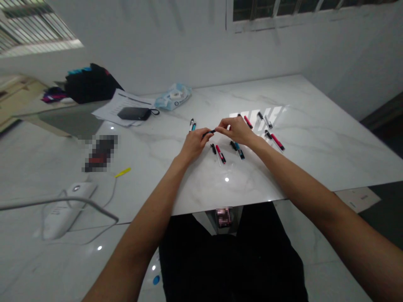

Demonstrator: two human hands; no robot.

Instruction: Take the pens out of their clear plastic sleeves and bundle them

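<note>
Centrally, both hands [217, 136] pinching a dark pen [208, 133]; table edge [220, 205] well clear

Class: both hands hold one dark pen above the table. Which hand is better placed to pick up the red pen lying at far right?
Right hand: the red pen lies just beside it; the left hand sits farther away.
</note>
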